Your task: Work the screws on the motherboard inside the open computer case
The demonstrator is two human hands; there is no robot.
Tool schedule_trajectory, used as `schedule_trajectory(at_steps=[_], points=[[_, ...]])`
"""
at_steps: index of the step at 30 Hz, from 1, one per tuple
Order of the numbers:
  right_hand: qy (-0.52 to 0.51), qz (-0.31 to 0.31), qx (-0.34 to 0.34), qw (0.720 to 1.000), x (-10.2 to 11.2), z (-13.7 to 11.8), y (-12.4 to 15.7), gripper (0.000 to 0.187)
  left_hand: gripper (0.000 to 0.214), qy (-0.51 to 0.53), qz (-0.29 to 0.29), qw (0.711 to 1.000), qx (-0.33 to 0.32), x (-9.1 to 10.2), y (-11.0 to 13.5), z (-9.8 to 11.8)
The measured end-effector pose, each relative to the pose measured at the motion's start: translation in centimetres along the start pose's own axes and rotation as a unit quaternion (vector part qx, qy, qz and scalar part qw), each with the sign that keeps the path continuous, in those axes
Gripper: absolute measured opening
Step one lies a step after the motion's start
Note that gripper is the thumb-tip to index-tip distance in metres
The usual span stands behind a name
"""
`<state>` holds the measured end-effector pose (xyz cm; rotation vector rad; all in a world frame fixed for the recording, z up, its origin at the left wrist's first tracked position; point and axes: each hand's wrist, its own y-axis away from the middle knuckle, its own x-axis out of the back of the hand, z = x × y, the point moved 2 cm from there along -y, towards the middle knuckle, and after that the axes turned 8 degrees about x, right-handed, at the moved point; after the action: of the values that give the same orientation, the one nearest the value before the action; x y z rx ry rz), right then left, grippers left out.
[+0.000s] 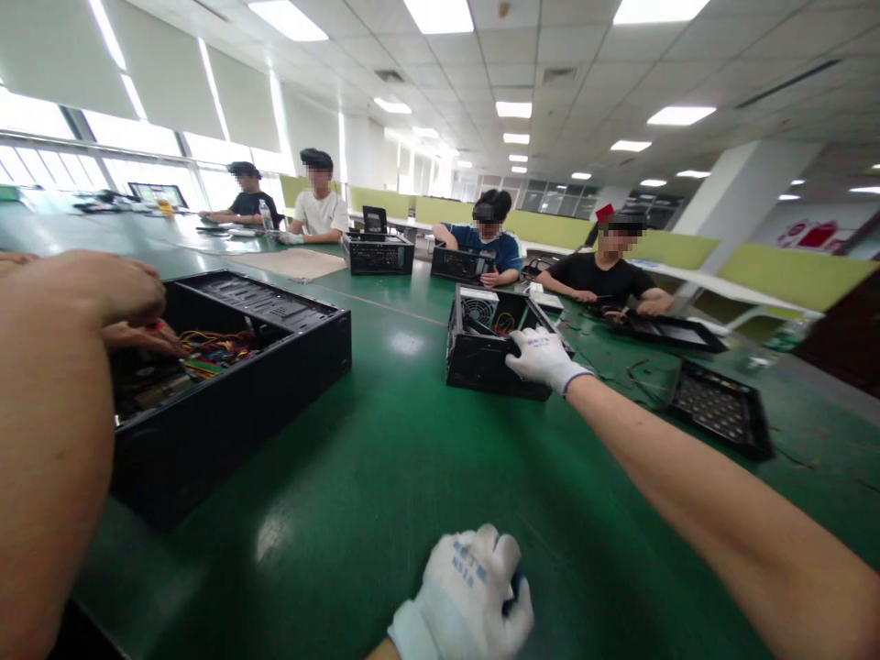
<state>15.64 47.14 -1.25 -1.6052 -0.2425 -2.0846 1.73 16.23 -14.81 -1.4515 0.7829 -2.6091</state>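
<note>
My right hand [543, 357], in a white glove, reaches out and grips the near right edge of a small black computer case [485, 362]. The case lies open at the top, and a grey power supply with a fan [479, 312] and yellow wires show inside. Low in the view, my left hand [474, 591], also white-gloved, is held over the green table with its fingers curled. Something dark shows between its thumb and forefinger; whether that is the glove's palm or a held thing, I cannot tell.
At the left, another person's bare hands [134, 302] work inside a larger black computer case [275, 367] with coloured wires. A black perforated panel [721, 403] and loose cables lie to the right on the green table [357, 458]. Several people sit across it with more cases.
</note>
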Motion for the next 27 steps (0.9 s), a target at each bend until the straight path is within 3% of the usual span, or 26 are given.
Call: schedule_trajectory(at_steps=[4,11,16,21,24,27], points=[[-0.007,0.019,0.034,0.999,1.7,-2.3,5.4,0.053,0.008,0.005,-0.015,1.000,-0.002,0.4,-0.3,-0.1],[-0.024,0.059,0.083,0.995,5.2,-6.5,17.1,0.047,0.003,0.036,0.017,0.999,-0.004,2.3,-0.8,-0.2],[-0.068,0.097,0.129,0.984,7.7,-8.7,25.1,0.041,0.004,0.088,0.046,0.995,-0.009,7.5,-0.3,2.6],[-0.119,0.098,0.169,0.973,9.8,-10.2,30.7,0.037,0.004,0.079,0.064,0.994,-0.043,13.8,0.1,6.1],[-0.162,0.093,0.191,0.964,10.5,-11.0,33.2,0.029,0.005,0.052,0.054,0.996,-0.051,15.4,-0.1,7.4],[-0.192,0.097,0.202,0.955,11.1,-11.6,35.2,0.025,0.007,-0.012,0.003,0.999,-0.046,15.4,-0.3,8.4]])
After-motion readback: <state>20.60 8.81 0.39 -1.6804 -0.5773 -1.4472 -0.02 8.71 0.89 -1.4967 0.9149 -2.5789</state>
